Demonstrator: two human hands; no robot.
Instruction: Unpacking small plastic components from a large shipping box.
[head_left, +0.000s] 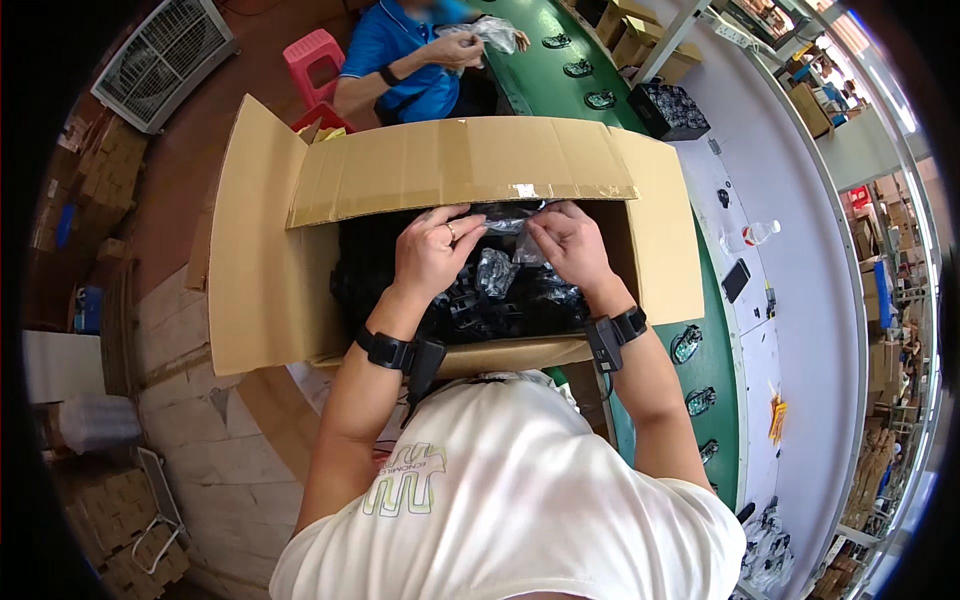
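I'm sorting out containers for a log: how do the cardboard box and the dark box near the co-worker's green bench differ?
The cardboard box is brown; the dark box is black. The cardboard box looks much larger. The left hand and right hand are at the cardboard box's opening; neither touches the dark box. Both seem to hold dark, shiny things.
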